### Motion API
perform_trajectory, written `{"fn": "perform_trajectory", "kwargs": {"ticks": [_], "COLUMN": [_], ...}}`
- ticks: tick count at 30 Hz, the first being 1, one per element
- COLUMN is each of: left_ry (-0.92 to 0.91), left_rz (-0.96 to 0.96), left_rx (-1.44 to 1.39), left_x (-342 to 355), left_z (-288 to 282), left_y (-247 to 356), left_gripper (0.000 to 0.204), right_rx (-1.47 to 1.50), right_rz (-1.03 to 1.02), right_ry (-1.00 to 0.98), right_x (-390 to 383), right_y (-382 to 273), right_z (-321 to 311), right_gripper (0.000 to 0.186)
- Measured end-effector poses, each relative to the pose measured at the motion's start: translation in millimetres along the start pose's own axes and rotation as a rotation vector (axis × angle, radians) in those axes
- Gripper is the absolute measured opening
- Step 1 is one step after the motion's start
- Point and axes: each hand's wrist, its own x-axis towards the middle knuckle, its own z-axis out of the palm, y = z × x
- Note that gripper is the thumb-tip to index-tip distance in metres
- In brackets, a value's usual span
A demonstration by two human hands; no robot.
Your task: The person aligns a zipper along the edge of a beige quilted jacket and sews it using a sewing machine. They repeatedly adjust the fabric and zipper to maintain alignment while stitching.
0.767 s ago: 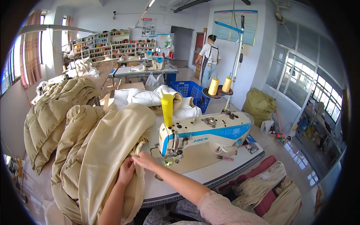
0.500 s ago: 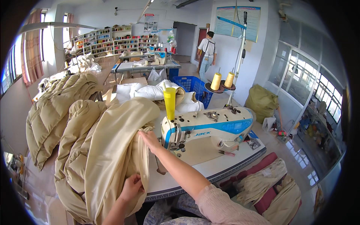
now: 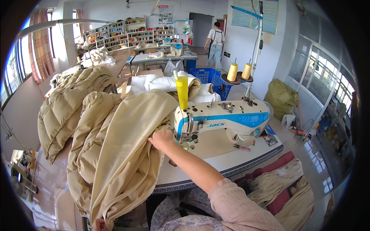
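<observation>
A large beige garment (image 3: 123,142) with quilted, padded parts drapes over the left of the sewing table and hangs past its front edge. My right hand (image 3: 162,139) is closed on a fold of it, just left of the needle end of the white and blue sewing machine (image 3: 221,122). Low at the picture's bottom, my left hand (image 3: 101,225) pinches the garment's hanging lower end; only part of this hand shows. A yellow cup-like holder (image 3: 182,92) stands on the machine's head. Thread snips (image 3: 242,148) lie on the tabletop (image 3: 181,173) right of the needle.
Two yellow thread cones (image 3: 232,72) sit on a stand behind the machine. Beyond the table are white padded pieces (image 3: 154,82) and a blue basket (image 3: 204,72). Beige and dark red cloth (image 3: 277,183) lies at my right. A person (image 3: 216,44) is near the far doorway.
My left hand has moved down and left along the garment to its lower end. The right hand keeps its hold near the machine. The far person has turned and shifted slightly.
</observation>
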Motion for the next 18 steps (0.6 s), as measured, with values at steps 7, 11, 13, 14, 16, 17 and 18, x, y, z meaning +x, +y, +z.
{"fn": "perform_trajectory", "kwargs": {"ticks": [7,11,13,14,16,17,18], "left_ry": [-0.072,-0.262,-0.33,-0.339,-0.329,-0.303,-0.264], "left_rz": [0.017,0.203,0.127,0.117,0.079,0.051,-0.012], "left_rx": [-0.321,-0.267,-0.229,-0.182,-0.107,-0.073,-0.138], "left_x": [81,97,95,93,94,95,97], "left_z": [-16,-10,-11,-12,-20,-30,-39], "left_y": [118,126,129,125,112,102,81], "left_gripper": [0.013,0.012,0.011,0.011,0.009,0.009,0.01], "right_rx": [0.849,0.8,0.799,0.826,0.832,0.836,0.946], "right_rz": [-1.309,-1.001,-1.06,-1.027,-0.965,-0.939,-0.876], "right_ry": [0.526,0.016,0.147,0.124,0.087,0.073,0.063], "right_x": [-154,-166,-162,-163,-150,-144,-141], "right_y": [-141,-143,-127,-121,-102,-93,-84], "right_z": [-82,-69,-52,-50,-39,-33,-27], "right_gripper": [0.074,0.065,0.059,0.039,0.031,0.028,0.027]}}
